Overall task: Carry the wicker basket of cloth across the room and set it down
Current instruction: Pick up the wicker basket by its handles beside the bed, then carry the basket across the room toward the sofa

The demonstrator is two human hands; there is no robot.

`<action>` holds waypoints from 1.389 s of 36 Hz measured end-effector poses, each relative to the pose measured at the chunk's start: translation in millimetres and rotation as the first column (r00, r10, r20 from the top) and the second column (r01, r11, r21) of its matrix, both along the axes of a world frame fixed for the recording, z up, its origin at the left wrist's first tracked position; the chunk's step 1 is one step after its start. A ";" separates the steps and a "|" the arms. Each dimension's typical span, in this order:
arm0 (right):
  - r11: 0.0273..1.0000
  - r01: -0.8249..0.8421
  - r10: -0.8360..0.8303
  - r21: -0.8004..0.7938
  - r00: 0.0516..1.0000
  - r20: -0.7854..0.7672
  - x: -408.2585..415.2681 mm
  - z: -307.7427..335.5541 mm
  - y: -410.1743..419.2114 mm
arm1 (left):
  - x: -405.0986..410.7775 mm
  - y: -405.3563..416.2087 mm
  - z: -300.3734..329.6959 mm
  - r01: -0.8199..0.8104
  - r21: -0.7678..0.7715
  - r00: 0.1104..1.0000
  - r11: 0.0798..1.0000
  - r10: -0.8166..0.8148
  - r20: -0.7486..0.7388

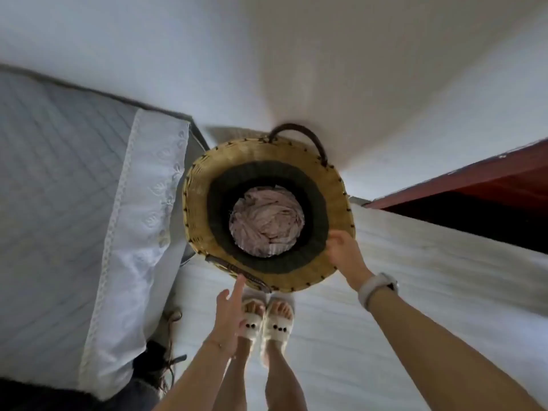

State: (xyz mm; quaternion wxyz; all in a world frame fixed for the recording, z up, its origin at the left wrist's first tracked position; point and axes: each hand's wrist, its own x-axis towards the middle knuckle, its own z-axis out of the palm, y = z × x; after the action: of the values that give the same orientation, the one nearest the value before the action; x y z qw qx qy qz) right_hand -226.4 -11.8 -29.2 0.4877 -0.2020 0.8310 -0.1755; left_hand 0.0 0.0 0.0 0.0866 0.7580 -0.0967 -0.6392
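Note:
A round wicker basket [201, 203] with a tan rim, a dark green inner band and dark brown handles stands on the pale floor against the white wall. Crumpled pinkish cloth [267, 222] lies at its bottom. My right hand [344, 252] grips the basket's near right rim, fingers curled over the edge. My left hand [229, 310] is open, its fingertip touching or almost touching the near handle [237, 269] at the lower left rim. The far handle [299, 133] arches up against the wall.
A bed [59, 173] with a grey quilted cover and white lace-edged sheet fills the left side, close to the basket. A dark red wooden piece of furniture [474, 185] stands at the right. My feet in white slippers [267, 321] stand just behind the basket.

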 end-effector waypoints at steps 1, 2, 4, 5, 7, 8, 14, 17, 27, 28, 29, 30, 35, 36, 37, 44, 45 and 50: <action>0.998 -0.035 0.033 -0.046 0.999 -0.033 -2.6 -5.5 -15.5 | -4.5 -2.3 -7.9 -0.041 -0.035 0.999 0.999 0.042 0.006; 0.996 -0.073 0.069 -0.059 0.995 -0.070 -6.1 -8.5 -31.3 | -7.5 -3.5 -20.0 -0.054 -0.085 0.998 0.995 0.057 0.036; 0.993 -0.089 0.080 -0.082 0.990 -0.113 -13.9 -10.2 -70.8 | -13.7 -8.3 -35.5 -0.056 -0.220 0.991 0.974 0.082 0.109; 0.988 -0.109 0.093 -0.112 0.986 -0.137 -16.4 -10.4 -87.0 | -15.5 -11.3 -38.9 -0.054 -0.273 0.985 0.961 0.097 0.146; 0.973 -0.151 0.117 -0.172 0.975 -0.190 -19.2 -12.2 -109.8 | -16.6 -16.3 -48.3 -0.060 -0.333 0.970 0.941 0.133 0.201; 0.963 -0.177 0.133 -0.203 0.968 -0.211 -21.0 -13.0 -120.1 | -16.0 -18.1 -55.4 -0.041 -0.349 0.965 0.936 0.128 0.230; 0.898 -0.270 0.186 -0.348 0.949 -0.255 -18.5 -9.4 -178.0 | -22.0 -23.7 -56.6 -0.089 -0.399 0.947 0.913 0.201 0.250; 0.891 -0.316 0.238 -0.327 0.937 -0.257 -16.8 -5.9 -186.4 | -24.0 -24.1 -50.3 -0.176 -0.364 0.946 0.915 0.259 0.193; 0.809 -0.501 0.445 -0.307 0.864 -0.238 -20.3 29.7 -106.5 | -11.3 -20.4 -17.1 -0.017 -0.305 0.895 0.952 0.150 0.420; 0.826 -0.468 0.414 -0.313 0.882 -0.226 -25.3 34.9 -94.5 | -8.0 -19.7 -12.2 0.020 -0.321 0.888 0.947 0.131 0.441; 0.845 -0.432 0.382 -0.316 0.900 -0.208 -30.3 40.9 -80.9 | -5.0 -19.8 -5.8 0.049 -0.332 0.881 0.942 0.116 0.459; 0.866 -0.391 0.347 -0.312 0.919 -0.190 -35.0 46.7 -66.8 | -2.3 -21.9 3.1 0.070 -0.355 0.875 0.932 0.113 0.471; 0.960 -0.095 0.055 -0.265 0.987 -0.154 -43.9 77.4 4.0 | 3.5 -40.5 60.3 0.238 -0.499 0.856 0.833 0.062 0.513; 0.963 0.003 -0.039 -0.268 0.991 -0.130 -43.5 85.6 17.7 | 2.4 -43.4 71.7 0.293 -0.526 0.848 0.798 0.037 0.528; 0.955 0.099 -0.133 -0.279 0.985 -0.105 -42.5 94.8 31.8 | 0.2 -46.0 82.7 0.343 -0.542 0.838 0.767 0.011 0.546; 0.809 0.528 -0.562 -0.261 0.823 -0.077 -20.1 153.7 126.4 | -27.2 -39.7 141.2 0.609 -0.577 0.768 0.544 -0.223 0.600; 0.786 0.562 -0.599 -0.256 0.796 -0.091 -15.0 158.9 138.1 | -30.4 -36.7 145.8 0.622 -0.575 0.765 0.531 -0.256 0.591; 0.693 0.681 -0.719 -0.235 0.673 -0.171 14.4 182.6 191.8 | -35.4 -13.7 164.2 0.686 -0.539 0.727 0.488 -0.436 0.530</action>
State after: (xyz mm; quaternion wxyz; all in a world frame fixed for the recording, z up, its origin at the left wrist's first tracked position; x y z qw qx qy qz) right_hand -212.0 180.0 153.4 0.2571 0.0759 0.8831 -0.3850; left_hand -35.4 -13.7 164.2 0.1354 0.6814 -0.5915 -0.4094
